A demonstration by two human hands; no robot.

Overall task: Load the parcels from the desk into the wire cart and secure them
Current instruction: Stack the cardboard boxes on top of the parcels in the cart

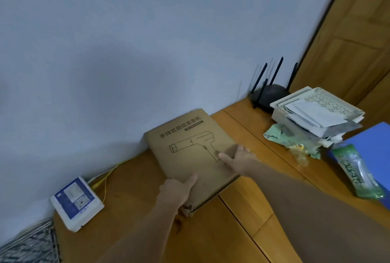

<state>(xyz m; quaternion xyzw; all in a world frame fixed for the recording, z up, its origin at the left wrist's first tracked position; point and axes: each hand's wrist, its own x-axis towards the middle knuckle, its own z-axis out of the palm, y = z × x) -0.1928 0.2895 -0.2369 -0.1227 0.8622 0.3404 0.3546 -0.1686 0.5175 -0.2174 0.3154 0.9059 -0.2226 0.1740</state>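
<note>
Evidently mid-lift, the flat brown cardboard parcel with a printed tool outline (190, 148) lies on the wooden desk (242, 210) against the wall; left hand (177, 191) grasps its near corner, right hand (238, 159) its side edge, balancing it. Wire cart (27, 241) waits lower left.

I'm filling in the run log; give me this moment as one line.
step: lifting parcel | held: flat brown cardboard box | left hand: grips near corner | right hand: grips right edge | place: wooden desk

The wire cart (27, 241) is blurred and cut off at the lower left corner; the blue folder (369, 142) runs off the right edge.
</note>
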